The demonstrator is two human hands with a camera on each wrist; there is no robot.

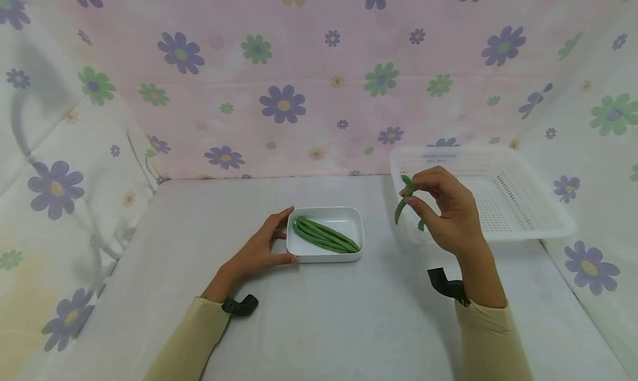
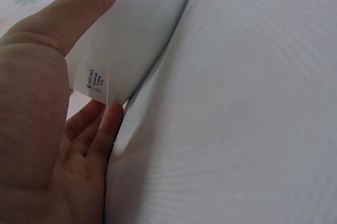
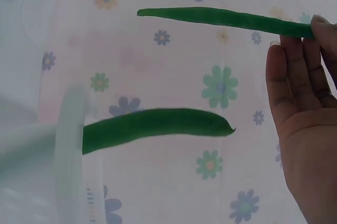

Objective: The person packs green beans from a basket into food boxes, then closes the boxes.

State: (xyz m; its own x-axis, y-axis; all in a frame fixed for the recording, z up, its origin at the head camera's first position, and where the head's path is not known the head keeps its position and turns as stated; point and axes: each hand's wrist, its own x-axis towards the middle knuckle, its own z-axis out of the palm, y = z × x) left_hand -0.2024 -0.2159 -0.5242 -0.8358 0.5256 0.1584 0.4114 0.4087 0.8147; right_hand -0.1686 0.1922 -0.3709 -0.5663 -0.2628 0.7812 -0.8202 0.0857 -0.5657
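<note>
While the left hand (image 1: 259,251) grips the white rectangular dish (image 1: 326,256), the right hand (image 1: 451,215) pinches a long green bean (image 1: 402,204) beside the white plastic basket (image 1: 523,176).

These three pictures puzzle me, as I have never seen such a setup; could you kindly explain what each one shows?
No machine here: a person works with two bare hands and wears three cameras. The large picture comes from the head and looks down on a grey table. The left hand holds the edge of a white dish of green beans. The right hand pinches one bean in front of a white basket. The left wrist view shows fingers against the dish wall; the right wrist view shows the pinched bean close up, with a second bean below it.
</note>
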